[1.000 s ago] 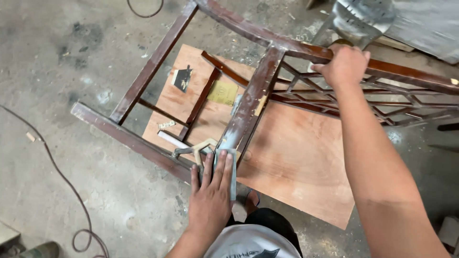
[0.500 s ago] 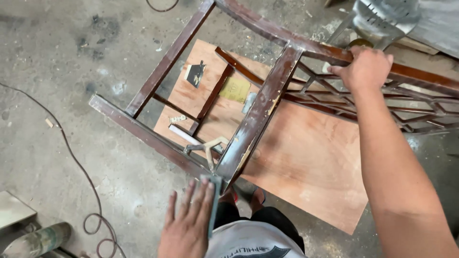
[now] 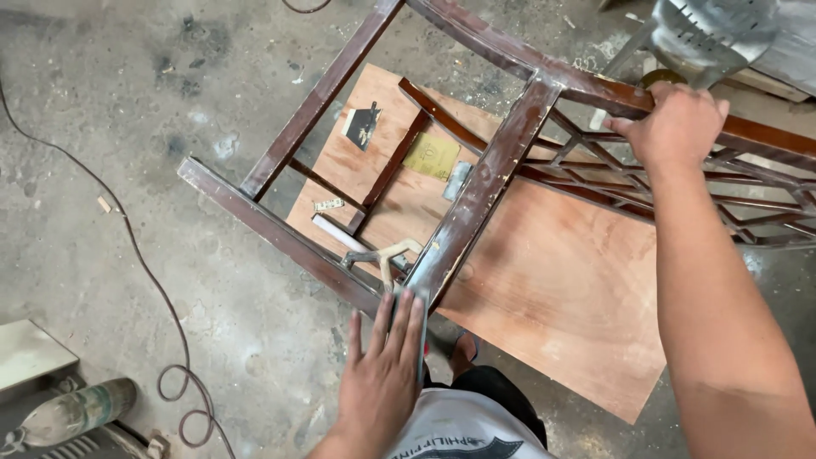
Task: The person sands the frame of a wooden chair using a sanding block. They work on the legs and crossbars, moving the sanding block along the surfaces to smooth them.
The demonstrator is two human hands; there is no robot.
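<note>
A small black-and-white card (image 3: 364,126) lies on the board, upper centre of the frame. Right of it, a yellowish square sheet (image 3: 433,155) with faint print lies flat. No screens or signs show.

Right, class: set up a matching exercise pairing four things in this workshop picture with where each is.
Things:
1. left hand
2. right hand
3. black cable
4. yellow sandpaper sheet

Places:
A. lying on the plywood board
B. trailing over the concrete floor
C. gripping the chair frame's top rail
D. flat on a sanding pad at the worn rail's near end

Pairs: 1-D, 2-C, 3-B, 4-A
</note>
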